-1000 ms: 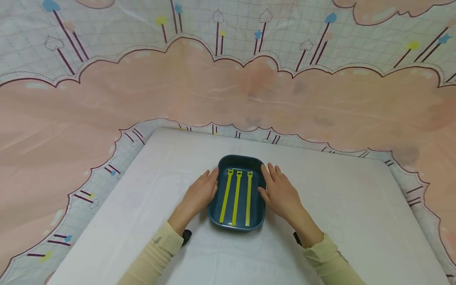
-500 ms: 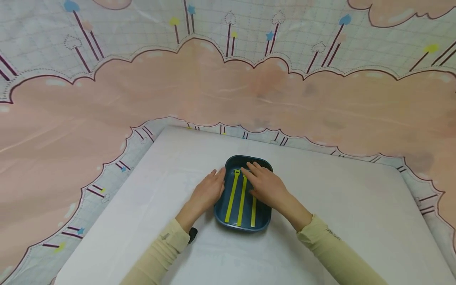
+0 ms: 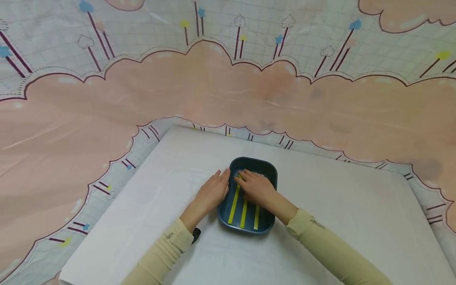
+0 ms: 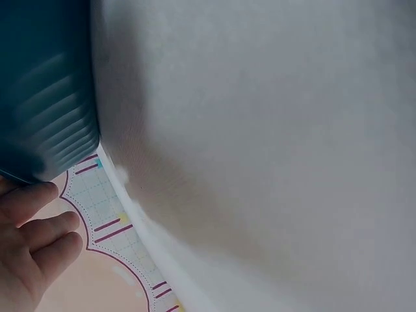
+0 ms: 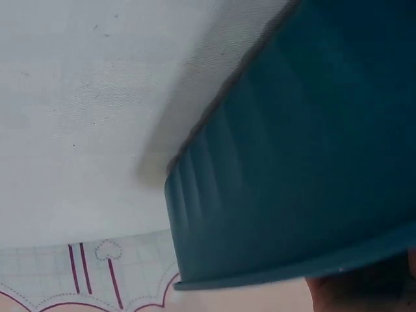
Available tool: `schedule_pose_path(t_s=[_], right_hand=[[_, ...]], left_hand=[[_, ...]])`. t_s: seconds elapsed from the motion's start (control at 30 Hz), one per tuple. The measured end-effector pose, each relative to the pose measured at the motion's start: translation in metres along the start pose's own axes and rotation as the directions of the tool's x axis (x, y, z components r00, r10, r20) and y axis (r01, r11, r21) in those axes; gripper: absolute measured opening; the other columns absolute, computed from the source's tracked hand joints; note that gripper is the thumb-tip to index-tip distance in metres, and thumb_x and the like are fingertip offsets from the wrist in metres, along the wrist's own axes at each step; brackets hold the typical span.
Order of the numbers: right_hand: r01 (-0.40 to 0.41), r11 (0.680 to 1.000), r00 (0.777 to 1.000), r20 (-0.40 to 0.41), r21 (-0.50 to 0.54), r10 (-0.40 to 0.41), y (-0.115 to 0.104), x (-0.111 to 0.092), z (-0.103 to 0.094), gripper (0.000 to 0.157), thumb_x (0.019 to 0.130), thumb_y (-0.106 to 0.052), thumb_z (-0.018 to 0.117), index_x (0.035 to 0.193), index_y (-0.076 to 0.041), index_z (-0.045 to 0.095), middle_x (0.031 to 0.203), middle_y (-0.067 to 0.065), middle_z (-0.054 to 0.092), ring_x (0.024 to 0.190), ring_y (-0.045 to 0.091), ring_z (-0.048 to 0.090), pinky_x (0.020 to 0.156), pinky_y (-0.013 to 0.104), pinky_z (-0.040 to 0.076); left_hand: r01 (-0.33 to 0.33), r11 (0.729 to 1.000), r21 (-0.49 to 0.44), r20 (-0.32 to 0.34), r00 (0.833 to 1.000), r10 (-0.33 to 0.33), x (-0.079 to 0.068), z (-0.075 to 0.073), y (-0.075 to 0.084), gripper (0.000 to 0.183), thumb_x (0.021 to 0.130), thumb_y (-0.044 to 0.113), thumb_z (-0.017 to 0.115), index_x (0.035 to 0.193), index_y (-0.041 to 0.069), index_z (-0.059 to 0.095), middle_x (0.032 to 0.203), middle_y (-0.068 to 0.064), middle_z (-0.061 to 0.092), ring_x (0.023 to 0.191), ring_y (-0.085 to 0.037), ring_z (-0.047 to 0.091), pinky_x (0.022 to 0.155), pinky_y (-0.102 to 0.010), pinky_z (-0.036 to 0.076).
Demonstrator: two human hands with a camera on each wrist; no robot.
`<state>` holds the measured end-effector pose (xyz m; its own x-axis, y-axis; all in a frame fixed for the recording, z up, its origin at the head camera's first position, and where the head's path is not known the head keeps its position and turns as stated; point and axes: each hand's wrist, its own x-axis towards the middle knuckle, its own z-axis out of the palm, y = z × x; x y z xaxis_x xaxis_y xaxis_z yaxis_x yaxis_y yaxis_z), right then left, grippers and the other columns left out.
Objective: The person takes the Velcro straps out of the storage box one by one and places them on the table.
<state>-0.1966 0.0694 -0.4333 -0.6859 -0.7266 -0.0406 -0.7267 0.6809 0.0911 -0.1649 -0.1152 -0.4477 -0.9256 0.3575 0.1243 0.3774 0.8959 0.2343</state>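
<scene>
the right hand (image 3: 257, 188) has moved from the right wall of the blue tray (image 3: 265, 220) to its inside, fingers over the far ends of the yellow strips (image 3: 244, 214); whether it pinches one cannot be told. the left hand (image 3: 213, 190), fingers relaxed, lies along the left wall. the tray stands on the white table (image 3: 327, 206); work now seems centred on the strips.

Tabletop setting of unidentified type; the kind of room cannot be told. A creased sheet (image 3: 171, 93), printed with pale pink clouds, stars and hearts, rises beyond the far edge of a plain white table (image 3: 338, 209) and borders its left and right edges.
</scene>
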Motion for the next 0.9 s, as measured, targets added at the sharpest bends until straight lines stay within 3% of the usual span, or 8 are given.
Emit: schedule_pose_path(t_s=[0.23, 0.73, 0.9], right_hand=[[-0.018, 0.999, 0.999, 0.036, -0.045, 0.020, 0.000, 0.009, 0.007, 0.063, 0.086, -0.034, 0.076, 0.139, -0.011, 0.053, 0.145, 0.011, 0.050, 0.133, 0.026, 0.047, 0.107, 0.041, 0.041], [-0.012, 0.995, 0.991, -0.131, -0.099, -0.001, -0.008, 0.030, 0.021, 0.047, 0.090, -0.043, 0.068, 0.119, -0.006, 0.066, 0.125, 0.011, 0.065, 0.119, 0.027, 0.059, 0.098, 0.040, 0.050], [-0.022, 0.994, 0.991, -0.134, -0.103, 0.008, -0.009, 0.033, 0.026, 0.050, 0.090, -0.046, 0.068, 0.118, -0.005, 0.066, 0.123, 0.011, 0.066, 0.119, 0.026, 0.059, 0.098, 0.039, 0.049]], left_hand=[[-0.033, 0.999, 0.024, -0.023, 0.999, 0.033, 0.001, 0.002, 0.001, 0.049, 0.100, 0.014, 0.054, 0.144, -0.005, 0.042, 0.142, -0.018, 0.051, 0.131, -0.038, 0.047, 0.107, -0.047, 0.040], [-0.040, 0.998, 0.049, -0.046, 0.998, 0.042, -0.004, -0.001, -0.001, 0.047, 0.100, 0.014, 0.054, 0.142, -0.006, 0.044, 0.140, -0.018, 0.053, 0.129, -0.038, 0.049, 0.105, -0.047, 0.042], [-0.038, 0.998, 0.051, -0.038, 0.998, 0.039, -0.005, -0.001, 0.000, 0.046, 0.101, 0.014, 0.052, 0.142, -0.006, 0.044, 0.139, -0.018, 0.054, 0.129, -0.038, 0.049, 0.106, -0.046, 0.041]])
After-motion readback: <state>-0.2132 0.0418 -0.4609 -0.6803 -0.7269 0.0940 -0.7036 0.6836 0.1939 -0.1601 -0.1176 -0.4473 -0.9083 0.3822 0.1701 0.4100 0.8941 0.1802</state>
